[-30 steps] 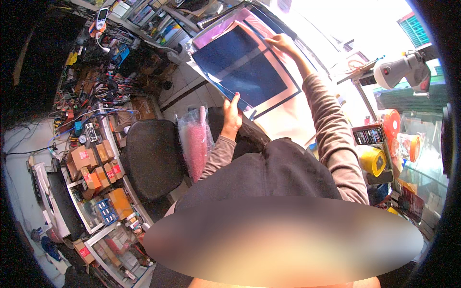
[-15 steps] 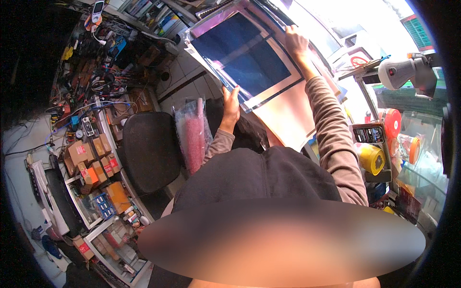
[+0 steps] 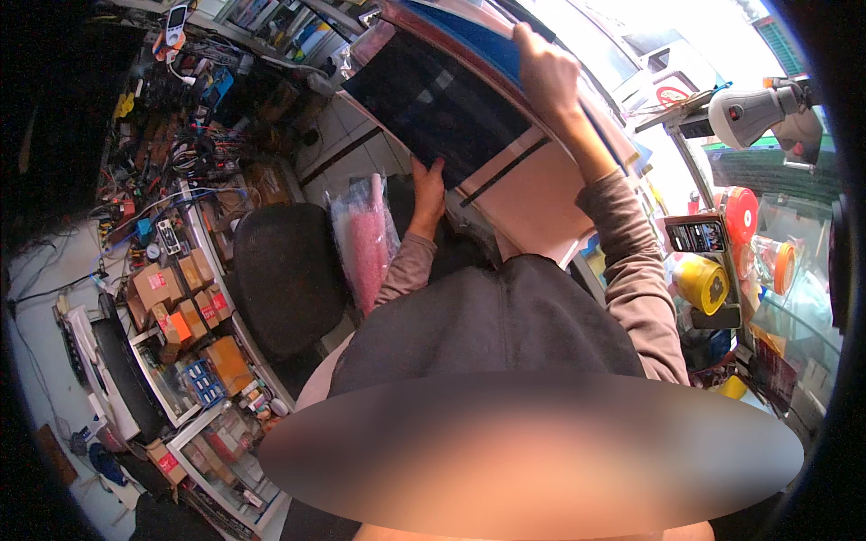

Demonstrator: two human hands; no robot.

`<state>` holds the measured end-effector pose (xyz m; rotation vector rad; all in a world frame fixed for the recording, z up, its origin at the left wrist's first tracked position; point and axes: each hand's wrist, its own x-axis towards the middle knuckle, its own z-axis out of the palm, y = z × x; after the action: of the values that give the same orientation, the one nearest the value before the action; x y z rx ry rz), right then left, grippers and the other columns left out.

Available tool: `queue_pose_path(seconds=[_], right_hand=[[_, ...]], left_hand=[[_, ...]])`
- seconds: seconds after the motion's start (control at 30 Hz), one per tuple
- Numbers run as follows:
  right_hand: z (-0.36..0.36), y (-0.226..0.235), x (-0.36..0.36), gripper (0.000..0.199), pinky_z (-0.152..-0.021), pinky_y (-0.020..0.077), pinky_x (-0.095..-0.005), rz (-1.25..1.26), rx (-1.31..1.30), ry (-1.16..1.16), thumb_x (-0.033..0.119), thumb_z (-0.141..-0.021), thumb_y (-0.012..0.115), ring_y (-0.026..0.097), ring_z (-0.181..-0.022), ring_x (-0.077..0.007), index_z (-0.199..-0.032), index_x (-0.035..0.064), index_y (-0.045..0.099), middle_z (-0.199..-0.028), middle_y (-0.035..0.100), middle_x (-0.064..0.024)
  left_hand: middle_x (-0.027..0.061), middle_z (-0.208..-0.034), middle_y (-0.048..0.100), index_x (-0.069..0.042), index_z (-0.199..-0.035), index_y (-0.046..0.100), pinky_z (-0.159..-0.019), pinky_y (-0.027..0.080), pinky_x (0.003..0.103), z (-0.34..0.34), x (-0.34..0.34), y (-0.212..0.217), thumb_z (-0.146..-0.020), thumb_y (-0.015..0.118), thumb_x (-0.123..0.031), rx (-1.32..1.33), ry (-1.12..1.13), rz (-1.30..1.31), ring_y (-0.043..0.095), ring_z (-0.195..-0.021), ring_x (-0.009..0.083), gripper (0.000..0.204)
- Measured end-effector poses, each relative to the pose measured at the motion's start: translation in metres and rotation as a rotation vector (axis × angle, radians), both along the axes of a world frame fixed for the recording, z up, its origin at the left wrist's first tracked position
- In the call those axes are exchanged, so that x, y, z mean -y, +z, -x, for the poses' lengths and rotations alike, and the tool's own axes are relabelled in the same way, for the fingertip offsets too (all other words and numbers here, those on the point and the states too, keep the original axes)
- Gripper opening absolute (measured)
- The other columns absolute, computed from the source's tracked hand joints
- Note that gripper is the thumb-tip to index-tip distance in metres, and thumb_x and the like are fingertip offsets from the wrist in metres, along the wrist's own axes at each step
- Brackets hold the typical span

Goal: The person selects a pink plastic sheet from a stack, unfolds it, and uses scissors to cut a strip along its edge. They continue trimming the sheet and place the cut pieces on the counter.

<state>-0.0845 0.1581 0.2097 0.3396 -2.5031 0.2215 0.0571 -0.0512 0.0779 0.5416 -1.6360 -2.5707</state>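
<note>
Nearest, below and to the left of both hands, open shelving [image 3: 171, 397] holds small cartons: an orange box [image 3: 227, 362], a cluster of blue packets [image 3: 204, 382] and, higher up, several brown cardboard boxes with red labels [image 3: 171, 298]. Just left of the left forearm a clear plastic bag [image 3: 365, 243] stands upright with pink material inside. Between the bag and the shelves is a black office chair [image 3: 280, 275]. To the right of the right arm, a yellow tape roll [image 3: 704, 281] sits beside a dark card package [image 3: 696, 236], with a red-and-white reel [image 3: 738, 215] above them and a clear lidded container [image 3: 778, 263] further right; what it holds cannot be made out.

Farther off, beyond the left hand, a workbench is crowded with tangled wires and small electronic parts [image 3: 180, 144], and a pale tiled floor shows under the held panel. High on the right, past the right hand, a grey lamp head [image 3: 753, 113] hangs in front of bright windows.

The left hand [image 3: 428, 191] presses flat with fingers extended against the lower edge of a large flat dark panel [image 3: 433, 108]. The right hand [image 3: 544, 74] is closed over the panel's upper edge, fingers wrapped round it. The panel is raised and tilted in front of the person, held between the two hands.
</note>
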Motion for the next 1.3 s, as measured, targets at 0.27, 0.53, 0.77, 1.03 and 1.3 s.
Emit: queue_pose_path(seconds=[0.27, 0.53, 0.77, 1.03, 1.3], right_hand=[[-0.010, 0.141, -0.043, 0.007, -0.059, 0.0480, -0.0479, 0.211, -0.080, -0.030, 0.008, -0.095, 0.047, 0.063, -0.069, -0.0426, -0.101, 0.0091, 0.052, -0.079, 0.061, -0.0201], [0.026, 0.205, -0.082, 0.015, -0.066, 0.0491, -0.0372, 0.418, -0.362, 0.167, 0.012, -0.096, 0.052, 0.066, -0.074, -0.0264, -0.097, 0.0027, 0.064, -0.081, 0.066, -0.0169], [0.140, 0.046, -0.186, 0.022, -0.064, 0.0530, -0.0415, 0.451, 0.082, -0.107, 0.017, -0.092, 0.058, 0.068, -0.072, -0.0307, -0.110, 0.0051, 0.065, -0.081, 0.068, -0.0203], [0.060, -0.162, -0.191, 0.034, -0.086, 0.0524, -0.0444, 0.339, 0.468, -0.277, 0.030, -0.096, 0.061, 0.069, -0.098, -0.0370, -0.119, 0.0059, 0.064, -0.104, 0.071, -0.0214], [-0.005, -0.124, -0.154, 0.043, -0.086, 0.0518, -0.0477, 0.334, 0.491, -0.362, 0.034, -0.097, 0.061, 0.067, -0.101, -0.0405, -0.135, 0.0134, 0.055, -0.108, 0.069, -0.0226]], left_hand=[[0.0110, -0.124, 0.058, 0.002, -0.132, 0.047, -0.097, 0.045, 0.035, 0.008, 0.006, -0.009, -0.094, 0.060, -0.004, 0.225, -0.087, 0.265, 0.056, -0.110, 0.0206, 0.040], [0.0227, -0.130, 0.055, 0.004, -0.146, 0.028, -0.100, 0.048, 0.039, 0.025, 0.007, -0.028, -0.085, 0.071, -0.002, -0.207, 0.132, 0.712, 0.058, -0.116, 0.0307, 0.075], [0.0228, -0.131, 0.056, 0.002, -0.146, 0.038, -0.100, 0.049, 0.039, 0.023, 0.026, -0.021, -0.083, 0.073, -0.001, -0.110, 0.144, 0.649, 0.059, -0.117, 0.0288, 0.072], [0.0165, -0.091, 0.061, 0.007, -0.108, 0.062, -0.079, 0.051, 0.042, 0.038, 0.055, -0.015, -0.075, 0.076, -0.015, -0.251, 0.309, 1.115, 0.063, -0.088, 0.0328, 0.042], [0.0182, -0.069, 0.069, -0.001, -0.080, 0.072, -0.057, 0.048, 0.042, 0.141, 0.098, -0.005, -0.083, 0.076, -0.039, -0.090, 0.115, 1.268, 0.069, -0.062, 0.0279, 0.039]])
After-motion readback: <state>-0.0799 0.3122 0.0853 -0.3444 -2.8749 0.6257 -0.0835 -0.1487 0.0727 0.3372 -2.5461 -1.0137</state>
